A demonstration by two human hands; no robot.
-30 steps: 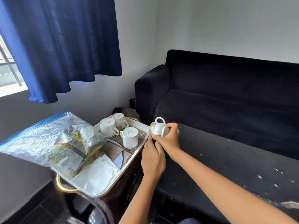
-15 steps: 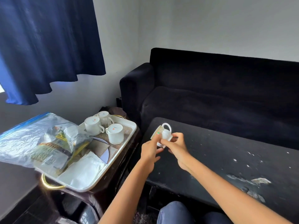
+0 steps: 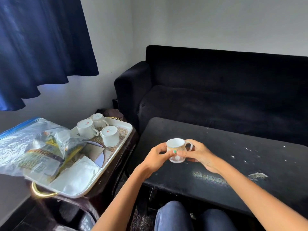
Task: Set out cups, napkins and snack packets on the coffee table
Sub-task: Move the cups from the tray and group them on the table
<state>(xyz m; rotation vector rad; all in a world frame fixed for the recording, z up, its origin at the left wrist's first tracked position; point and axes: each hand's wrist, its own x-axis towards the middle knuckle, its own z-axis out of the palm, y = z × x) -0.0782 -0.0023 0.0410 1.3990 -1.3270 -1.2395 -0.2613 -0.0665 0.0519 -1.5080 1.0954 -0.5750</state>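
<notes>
Both hands grip a small white ceramic cup with a gold-patterned band (image 3: 175, 150) over the near-left part of the black coffee table (image 3: 233, 157). The left hand (image 3: 155, 155) wraps its left side, the right hand (image 3: 199, 153) its handle side. The cup stands upright, mouth up, handle pointing right.

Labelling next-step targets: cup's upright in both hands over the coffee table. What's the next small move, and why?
Probably lower the cup straight down onto the coffee table and let go. It is upright, mouth up, gripped by the left hand and right hand just above the bare dark top. Three more cups wait upside down on the tray.
</notes>
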